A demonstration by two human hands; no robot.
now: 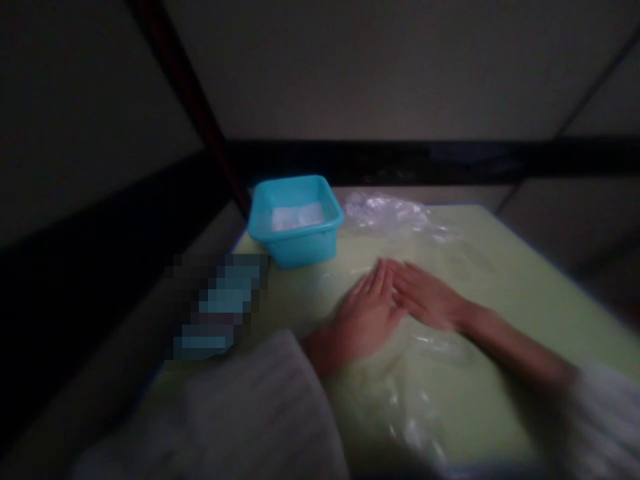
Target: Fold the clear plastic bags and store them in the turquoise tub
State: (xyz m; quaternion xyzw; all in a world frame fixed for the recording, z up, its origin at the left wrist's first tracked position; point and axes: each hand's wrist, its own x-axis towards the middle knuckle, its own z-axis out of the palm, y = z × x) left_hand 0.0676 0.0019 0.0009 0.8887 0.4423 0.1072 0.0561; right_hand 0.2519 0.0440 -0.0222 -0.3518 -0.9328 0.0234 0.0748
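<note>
My left hand [366,319] lies flat, palm down, on a clear plastic sheet or bag [417,420] spread over the table. Beside it, my right hand [429,295] is flat too, its fingers stretched out. The fingertips of both hands meet or overlap near the middle of the table. Wrinkled, shiny plastic shows below and between the wrists; its full outline is hard to make out in the dim, blurred view. Neither hand is wrapped around anything.
A turquoise plastic basket [303,252] with white material [299,217] inside stands at the back left. More crumpled clear plastic [387,212] lies to its right. A pixelated flat object [220,307] is at the left edge of the yellow-green table [520,267]. Walls stand behind.
</note>
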